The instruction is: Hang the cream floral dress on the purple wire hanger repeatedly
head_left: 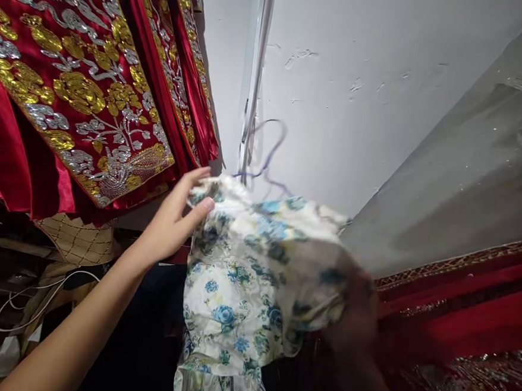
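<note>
A white dress or top with a blue and green flower print [236,289] hangs in front of me, its upper part blurred. Out of its neckline rises a thin purple clothes hanger [267,160] with a dark curved hook. My left hand [176,219] grips the garment at its left shoulder, thumb on the near side and fingers at the upper edge. On the garment's other side, my right hand [356,303] is dark and smeared by motion against the sleeve. Its fingers cannot be made out.
Red panels with gold and silver sequin embroidery [85,88] hang at upper left. A metal rail [254,70] runs along the pale wall [339,94]. Sheer grey fabric [459,173] and red cloth [467,317] are on the right. A white cable [49,288] loops at lower left.
</note>
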`<state>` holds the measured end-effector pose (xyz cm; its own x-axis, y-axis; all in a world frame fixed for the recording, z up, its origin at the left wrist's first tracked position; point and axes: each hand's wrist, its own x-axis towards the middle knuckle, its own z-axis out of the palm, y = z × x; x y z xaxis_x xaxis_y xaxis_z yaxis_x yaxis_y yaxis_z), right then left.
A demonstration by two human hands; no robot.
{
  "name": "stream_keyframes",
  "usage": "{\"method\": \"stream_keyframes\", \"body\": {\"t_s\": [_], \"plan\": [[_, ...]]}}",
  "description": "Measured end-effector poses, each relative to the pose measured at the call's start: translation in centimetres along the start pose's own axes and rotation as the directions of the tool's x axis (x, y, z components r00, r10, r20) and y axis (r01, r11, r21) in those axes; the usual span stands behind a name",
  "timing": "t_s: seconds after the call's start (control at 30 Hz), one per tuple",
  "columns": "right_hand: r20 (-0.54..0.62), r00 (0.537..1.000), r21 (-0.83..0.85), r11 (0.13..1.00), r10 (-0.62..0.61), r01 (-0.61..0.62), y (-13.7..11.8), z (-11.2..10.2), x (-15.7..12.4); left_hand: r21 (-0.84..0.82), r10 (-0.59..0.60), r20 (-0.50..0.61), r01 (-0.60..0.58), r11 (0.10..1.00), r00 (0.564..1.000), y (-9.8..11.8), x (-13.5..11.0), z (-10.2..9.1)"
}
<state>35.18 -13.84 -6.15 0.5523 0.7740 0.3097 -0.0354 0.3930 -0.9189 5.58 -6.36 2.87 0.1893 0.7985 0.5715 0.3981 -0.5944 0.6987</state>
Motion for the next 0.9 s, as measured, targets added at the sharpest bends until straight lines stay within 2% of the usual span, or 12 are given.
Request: {"method": "stream_keyframes", "body": {"t_s": [0.03,0.07,0.13,0.2,0.23,0.27,0.37,0.43,0.57,0.73,0.83,0.9], "plan": [[0.203,0.973,-0.043,0.992,-0.106,0.117,-0.1,0.1,-1.9,-0.097,-0.082,0.077,0.089,0.991,0.994,0.3,-0.6,0.8],[0.49,0.852,-0.06,0.968,-0.182,0.242,-0.5,0.5,-3.5,-0.18,-0.162,0.137,0.185,0.966,0.977,0.4,-1.1,1.5],[0.874,0.449,-0.004,0.923,-0.184,0.385,-1.9,1.5,-5.3,-0.308,-0.28,0.211,0.335,0.891,0.937,0.5,-2.2,2.4],[0.986,0.126,0.052,0.927,-0.106,0.371,-3.2,2.5,-5.0,-0.408,-0.311,0.284,0.408,0.817,0.907,0.5,-3.3,2.4],[0.993,0.082,0.052,0.938,-0.085,0.342,-3.6,2.9,-4.2,-0.431,-0.296,0.339,0.427,0.795,0.893,0.7,-3.7,2.0],[0.99,0.119,0.037,0.943,-0.081,0.331,-3.7,3.1,-3.1,-0.422,-0.268,0.402,0.437,0.794,0.875,1.1,-4.2,1.3],[0.835,0.541,-0.148,0.904,-0.104,0.402,-2.3,3.3,1.2,-0.247,-0.179,0.575,0.378,0.892,0.798,2.7,-4.9,-1.4],[0.714,0.695,-0.31,0.851,-0.086,0.424,-0.7,3.6,3.7,-0.189,-0.148,0.637,0.339,0.921,0.757,3.6,-4.6,-3.3],[0.804,0.595,-0.204,0.932,-0.015,0.3,2.1,6.2,6.4,-0.345,-0.097,0.659,0.414,0.842,0.746,3.8,-2.5,-6.3],[0.65,0.75,-0.047,0.978,-0.124,0.202,3.2,10.4,8.3,-0.436,-0.072,0.68,0.482,0.76,0.73,3.1,-1.3,-7.8],[0.789,0.613,-0.093,0.979,-0.038,0.179,3.0,10.9,9.0,-0.4,-0.092,0.733,0.536,0.743,0.674,3.3,-2.0,-7.7],[0.855,0.503,-0.137,0.99,0.126,-0.015,2.9,10.4,9.1,-0.392,-0.12,0.703,0.523,0.757,0.701,2.8,-2.3,-7.7]]}}
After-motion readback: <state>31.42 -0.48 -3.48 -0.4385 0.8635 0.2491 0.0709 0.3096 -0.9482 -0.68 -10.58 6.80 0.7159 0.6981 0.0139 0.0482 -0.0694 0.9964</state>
